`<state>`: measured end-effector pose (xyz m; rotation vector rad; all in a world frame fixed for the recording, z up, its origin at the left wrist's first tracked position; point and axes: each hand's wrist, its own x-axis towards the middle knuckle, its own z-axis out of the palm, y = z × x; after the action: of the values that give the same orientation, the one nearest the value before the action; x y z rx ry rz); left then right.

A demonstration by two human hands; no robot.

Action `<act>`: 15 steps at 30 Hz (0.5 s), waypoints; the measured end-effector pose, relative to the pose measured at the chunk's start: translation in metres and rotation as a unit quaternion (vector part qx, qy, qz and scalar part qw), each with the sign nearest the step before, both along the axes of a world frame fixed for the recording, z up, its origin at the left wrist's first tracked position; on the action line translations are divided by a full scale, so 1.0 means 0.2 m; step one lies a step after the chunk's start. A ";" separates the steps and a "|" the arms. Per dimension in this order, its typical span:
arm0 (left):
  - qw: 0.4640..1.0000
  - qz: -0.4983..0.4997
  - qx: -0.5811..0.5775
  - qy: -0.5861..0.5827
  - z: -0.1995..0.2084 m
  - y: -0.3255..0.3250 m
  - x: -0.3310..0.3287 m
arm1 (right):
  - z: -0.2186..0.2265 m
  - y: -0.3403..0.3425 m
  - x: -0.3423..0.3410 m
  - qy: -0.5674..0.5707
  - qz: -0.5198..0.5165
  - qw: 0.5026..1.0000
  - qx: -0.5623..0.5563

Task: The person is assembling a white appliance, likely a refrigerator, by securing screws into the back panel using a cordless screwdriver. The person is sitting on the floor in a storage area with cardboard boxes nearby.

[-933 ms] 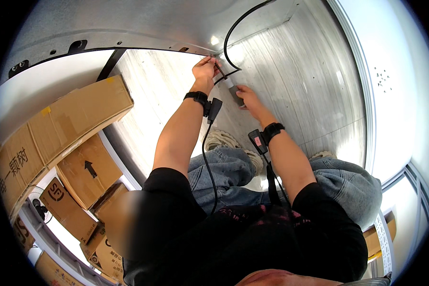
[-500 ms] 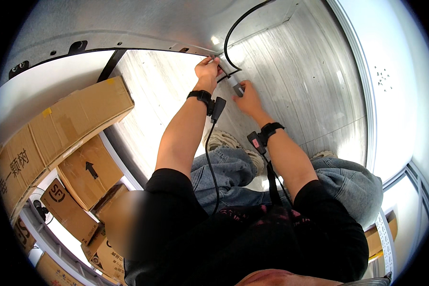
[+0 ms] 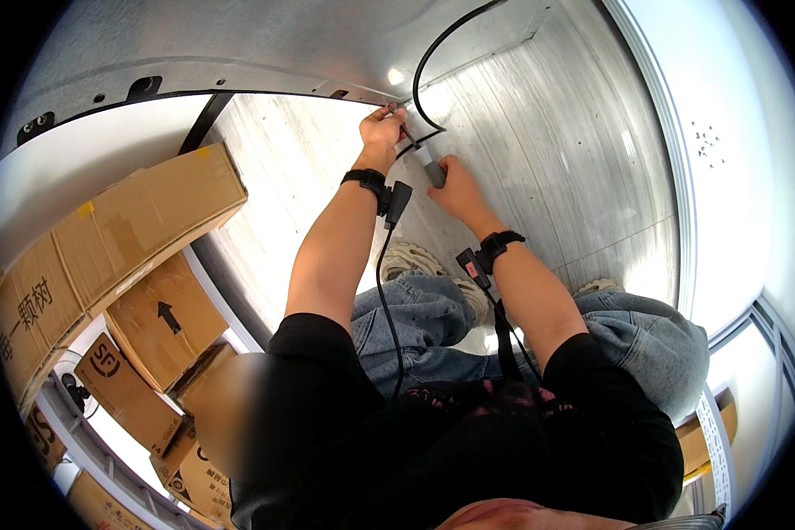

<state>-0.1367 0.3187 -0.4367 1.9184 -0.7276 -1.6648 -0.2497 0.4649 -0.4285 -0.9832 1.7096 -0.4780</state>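
While my left hand (image 3: 382, 132) pinches the black cable (image 3: 426, 66) at upper centre, my right hand (image 3: 453, 187) grips a grey tool (image 3: 431, 165) just beside it.

Your left hand (image 3: 382, 132) pinches a smooth, matt black rubber-looking cable (image 3: 426, 66) at the upper centre of the frame. Your right hand (image 3: 455, 187) grips a short grey cylinder (image 3: 432, 168), dull like plastic. Beneath them the brushed metal floor (image 3: 548, 159) shines with a streaky, satin glare. At the left of the frame, the stacked brown cardboard boxes (image 3: 124, 230) look matt and papery.
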 end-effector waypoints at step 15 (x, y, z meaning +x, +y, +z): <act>1.000 -0.005 -0.003 -0.019 0.04 0.00 -0.03 | -0.10 0.03 0.00 -0.028 -0.003 0.999 -0.039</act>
<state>-0.1433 0.3185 -0.4281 1.9512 -0.7566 -1.6343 -0.2503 0.4700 -0.4495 -1.0121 1.6536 -0.5755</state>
